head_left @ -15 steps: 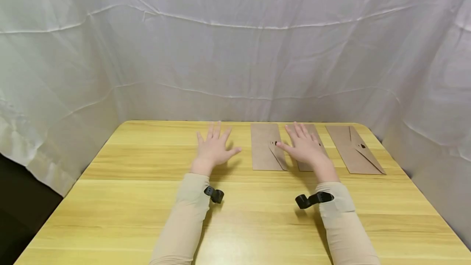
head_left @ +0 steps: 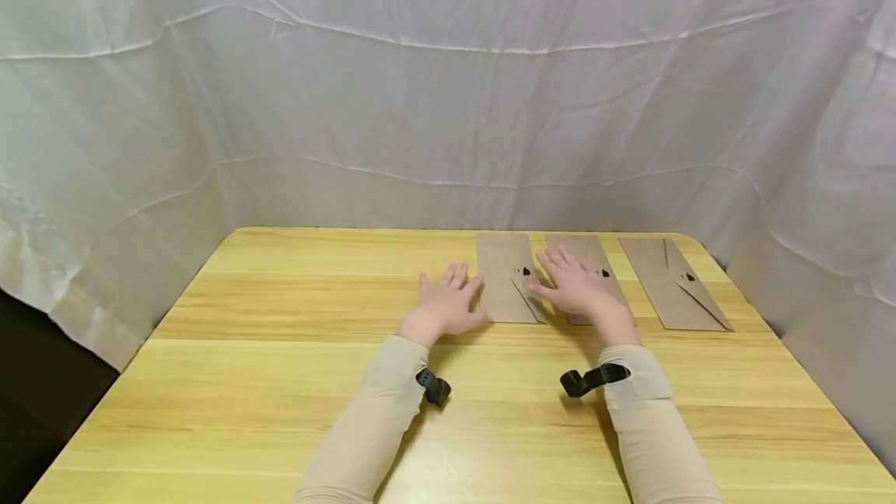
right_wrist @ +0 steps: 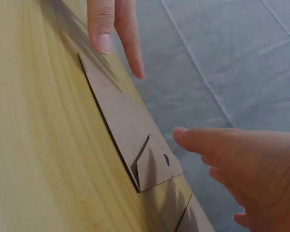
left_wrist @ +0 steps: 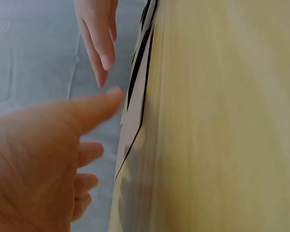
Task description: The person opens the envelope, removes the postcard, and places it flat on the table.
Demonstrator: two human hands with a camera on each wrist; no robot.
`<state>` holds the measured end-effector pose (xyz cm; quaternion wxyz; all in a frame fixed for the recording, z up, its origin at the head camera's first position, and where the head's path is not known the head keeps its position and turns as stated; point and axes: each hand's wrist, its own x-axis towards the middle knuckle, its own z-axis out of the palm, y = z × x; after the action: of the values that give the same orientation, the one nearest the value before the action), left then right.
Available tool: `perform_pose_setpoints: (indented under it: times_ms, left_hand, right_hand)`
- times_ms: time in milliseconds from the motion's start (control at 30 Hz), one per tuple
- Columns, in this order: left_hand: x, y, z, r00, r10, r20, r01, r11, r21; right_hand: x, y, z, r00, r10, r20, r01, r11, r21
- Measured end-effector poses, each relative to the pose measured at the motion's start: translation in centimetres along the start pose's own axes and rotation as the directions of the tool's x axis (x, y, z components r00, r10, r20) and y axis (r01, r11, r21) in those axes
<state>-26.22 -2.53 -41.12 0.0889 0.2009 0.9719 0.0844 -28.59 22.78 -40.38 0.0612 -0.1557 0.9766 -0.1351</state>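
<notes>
Three brown paper envelopes lie in a row on the table's right half, each with a pointed flap and a small dark mark. My left hand [head_left: 449, 306], fingers spread, hovers beside the left edge of the left envelope [head_left: 498, 286]. Over the middle envelope [head_left: 586, 251] is my right hand [head_left: 577, 288], its fingers spread and its thumb near the left envelope's flap. The right envelope [head_left: 675, 286] lies apart from both hands. In the right wrist view, a gap shows between my right hand [right_wrist: 251, 164] and the left envelope [right_wrist: 118, 108]. Neither hand holds anything.
The wooden table [head_left: 280, 379] has its far edge just behind the envelopes. A pale curtain [head_left: 448, 115] hangs behind it and along both sides. Each sleeve carries a black wrist camera [head_left: 435, 389].
My left hand has moved right and nearer to me, toward the left envelope. My right hand has drawn back slightly, baring more of the middle envelope. The envelopes have stayed put.
</notes>
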Motion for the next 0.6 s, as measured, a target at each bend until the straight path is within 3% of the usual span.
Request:
perform_pose_setpoints:
  times_ms: [333, 600]
  left_hand:
    - [0.1, 1.2, 0.6, 0.996, 0.033, 0.085, -0.037, 0.998, 0.046]
    - [0.1, 1.9, 0.5, 0.996, 0.027, 0.091, -0.031, 0.999, 0.044]
  right_hand:
    - [0.2, 0.3, 1.1, 0.998, -0.033, 0.051, 0.036, 0.998, -0.049]
    - [0.2, -0.1, 1.2, 0.994, -0.036, 0.105, 0.048, 0.993, -0.11]
